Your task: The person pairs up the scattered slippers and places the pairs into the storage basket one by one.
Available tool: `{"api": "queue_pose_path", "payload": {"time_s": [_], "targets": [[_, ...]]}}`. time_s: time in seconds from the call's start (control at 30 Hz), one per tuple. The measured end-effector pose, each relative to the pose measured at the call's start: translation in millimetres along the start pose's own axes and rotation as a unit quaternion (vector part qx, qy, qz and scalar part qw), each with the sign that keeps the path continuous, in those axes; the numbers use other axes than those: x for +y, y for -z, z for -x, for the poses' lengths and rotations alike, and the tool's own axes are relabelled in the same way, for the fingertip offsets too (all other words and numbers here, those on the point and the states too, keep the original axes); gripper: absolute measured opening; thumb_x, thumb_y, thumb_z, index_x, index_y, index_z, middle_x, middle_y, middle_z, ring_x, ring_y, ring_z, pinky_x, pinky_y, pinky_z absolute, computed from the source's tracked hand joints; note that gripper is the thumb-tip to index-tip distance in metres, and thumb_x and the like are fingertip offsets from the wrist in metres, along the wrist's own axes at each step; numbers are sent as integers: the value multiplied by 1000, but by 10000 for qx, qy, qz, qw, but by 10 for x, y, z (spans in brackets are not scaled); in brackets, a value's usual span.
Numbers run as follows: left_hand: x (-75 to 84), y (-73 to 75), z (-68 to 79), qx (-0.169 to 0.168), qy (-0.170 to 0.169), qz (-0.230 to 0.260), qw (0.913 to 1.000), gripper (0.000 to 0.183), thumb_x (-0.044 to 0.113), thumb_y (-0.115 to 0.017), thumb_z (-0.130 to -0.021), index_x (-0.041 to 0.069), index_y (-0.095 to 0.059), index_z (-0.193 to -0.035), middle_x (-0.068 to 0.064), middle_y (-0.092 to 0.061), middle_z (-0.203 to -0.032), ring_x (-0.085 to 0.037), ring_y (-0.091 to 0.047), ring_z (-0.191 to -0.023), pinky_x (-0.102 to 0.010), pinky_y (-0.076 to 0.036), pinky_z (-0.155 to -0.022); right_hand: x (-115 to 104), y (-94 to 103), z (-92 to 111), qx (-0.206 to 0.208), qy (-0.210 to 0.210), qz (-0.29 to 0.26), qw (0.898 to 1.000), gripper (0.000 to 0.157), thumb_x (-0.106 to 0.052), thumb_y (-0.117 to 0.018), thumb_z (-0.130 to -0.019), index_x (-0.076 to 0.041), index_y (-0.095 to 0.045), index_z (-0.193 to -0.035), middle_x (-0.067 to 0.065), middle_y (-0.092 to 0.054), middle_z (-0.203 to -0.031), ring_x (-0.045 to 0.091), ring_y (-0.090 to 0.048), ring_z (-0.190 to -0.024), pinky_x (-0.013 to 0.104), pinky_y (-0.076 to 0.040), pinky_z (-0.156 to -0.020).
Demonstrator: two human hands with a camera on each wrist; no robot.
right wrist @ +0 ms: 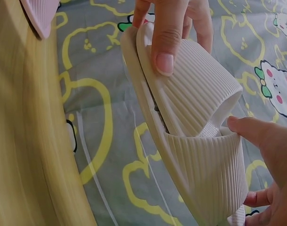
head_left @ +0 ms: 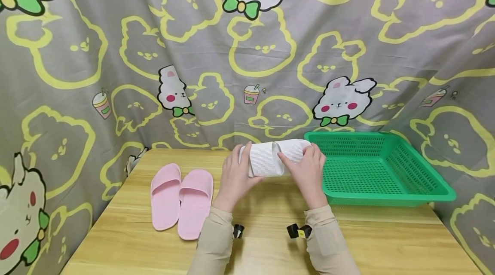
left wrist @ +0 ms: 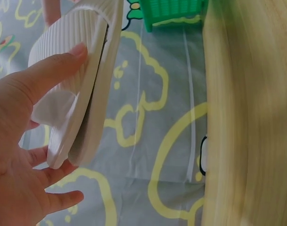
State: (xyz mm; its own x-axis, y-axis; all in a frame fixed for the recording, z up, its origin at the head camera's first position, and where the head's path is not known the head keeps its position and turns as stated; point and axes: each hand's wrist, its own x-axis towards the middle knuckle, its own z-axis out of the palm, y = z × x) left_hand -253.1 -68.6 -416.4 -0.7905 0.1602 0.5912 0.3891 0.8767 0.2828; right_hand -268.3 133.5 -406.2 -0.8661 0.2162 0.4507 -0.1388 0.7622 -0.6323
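A pair of white ribbed slippers (head_left: 263,159) is held up above the table, pressed together sole to sole with their straps facing outward and staggered end to end. My left hand (head_left: 234,175) grips one end, its thumb (left wrist: 63,66) lying across a ribbed strap and the other fingers behind. At the opposite end my right hand (head_left: 307,171) holds the slippers, the thumb (right wrist: 247,127) at the edge of a strap. In the right wrist view a narrow gap (right wrist: 155,106) shows between the two soles.
Two pink slippers (head_left: 195,206) lie side by side on the wooden table (head_left: 267,245), left of my hands. A green plastic basket (head_left: 386,200) with perforated walls stands at the right. Behind the table hangs a grey patterned curtain (head_left: 209,51).
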Motion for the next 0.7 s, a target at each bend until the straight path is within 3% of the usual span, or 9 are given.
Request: {"api": "queue_pose_path", "payload": {"time_s": [0.27, 0.7], "targets": [[-36, 24, -2, 75, -224, 223, 9995, 110, 41, -93, -58, 13, -36, -148, -19, -46, -140, -35, -50, -124, -53, -41, -107, 18, 16, -5, -133, -263, -75, 9995, 75, -61, -72, -77, 1, -38, -101, 26, -36, -140, 44, -27, -130, 55, -31, -106], [-44, 65, -5, -147, -173, 252, 9994, 104, 45, -89, -64, 18, -35, -149, -17, -45, -142, -36, -52, -123, -53, -40, -107, 41, 9, -18, 6, -164, -123, 9998, 73, -59, -74, -77, 1, -38, -101, 29, -34, -146, 46, -27, -134, 58, -28, -110]]}}
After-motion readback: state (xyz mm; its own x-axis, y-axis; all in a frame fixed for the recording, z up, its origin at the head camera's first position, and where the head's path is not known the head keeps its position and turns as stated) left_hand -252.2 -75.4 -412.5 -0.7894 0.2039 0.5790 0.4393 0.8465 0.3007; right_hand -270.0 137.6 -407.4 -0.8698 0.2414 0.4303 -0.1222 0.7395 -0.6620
